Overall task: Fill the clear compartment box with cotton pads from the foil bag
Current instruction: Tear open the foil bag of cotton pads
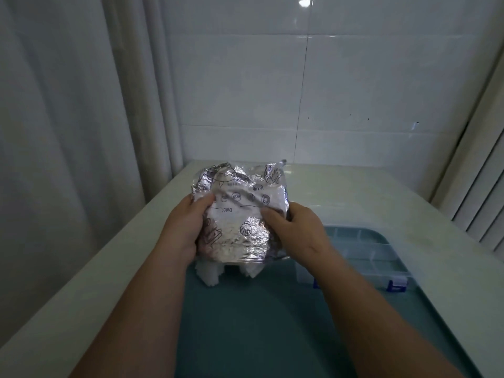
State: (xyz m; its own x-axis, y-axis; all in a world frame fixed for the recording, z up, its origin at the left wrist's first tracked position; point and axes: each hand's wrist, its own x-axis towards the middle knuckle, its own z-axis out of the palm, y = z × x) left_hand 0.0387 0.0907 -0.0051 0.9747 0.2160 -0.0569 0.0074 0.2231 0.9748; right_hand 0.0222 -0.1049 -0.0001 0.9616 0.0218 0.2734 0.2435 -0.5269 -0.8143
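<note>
Nearest the camera, two bare forearms reach forward over a teal mat (259, 328) that covers the bench from 6 o'clock out to about 3 o'clock. Just past the middle of the mat, a clump of white cotton pads (210, 275) sticks out of the downward-facing mouth of the foil bag (240, 214). Whether the pads touch the mat cannot be told.

The bag is crinkled silver foil with dark line drawings, and its printed word "Date" reads upside down. It is held upright in the centre of the view, above the mat.

The left hand (184, 227) grasps the bag's 9 o'clock edge. Its thumb is pressed on the printed face and its fingers are curled behind, out of sight. The right hand (298, 230) grasps the 3 o'clock edge, with the thumb pinching the front face and the fingers wrapped round the side.

At 4 o'clock from the bag, partly behind the right wrist, the clear compartment box (368, 252) lies flat on the mat. Its dividers show and a blue latch (395, 286) sits on its near edge. No pads can be made out in the cells that show.

Beyond the mat the white bench (354, 192) runs back to a white tiled wall (327, 91) at 12 o'clock. A pale curtain (68, 132) hangs at 9 o'clock, and a ribbed white panel (482, 200) stands at 3 o'clock.
</note>
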